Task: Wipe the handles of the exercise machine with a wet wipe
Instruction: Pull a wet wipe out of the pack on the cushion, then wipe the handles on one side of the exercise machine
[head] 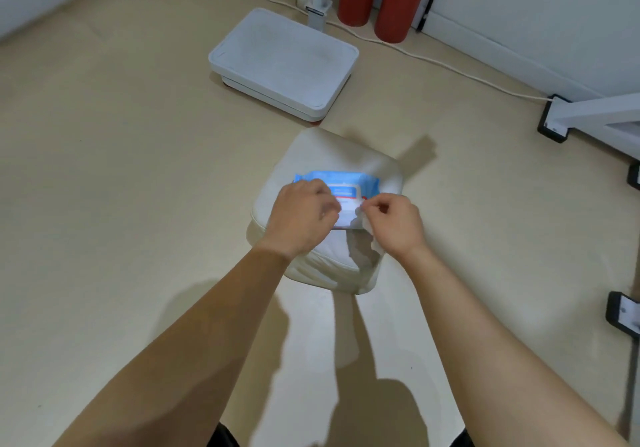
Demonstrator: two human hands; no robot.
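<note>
While the left hand point(301, 214) curls its fingers onto the blue wipe pack point(343, 180) lying on a white cushioned stool point(332, 149), the right hand point(394, 225) pinches a wet wipe point(372, 244) between thumb and fingertips, the sheet hanging limp beside the pack's opening. Thin, damp and floppy, the wipe will likely tear if yanked; a bunched handful should serve better than one corner. Lettering on the pack's white label is too blurred to read.

Bright, even indoor light, slightly soft picture.
We see soft arm shadows on the pale beige floor point(138, 204), motion blur at the left hand point(301, 214), and wide-angle bending toward the edges.
</note>
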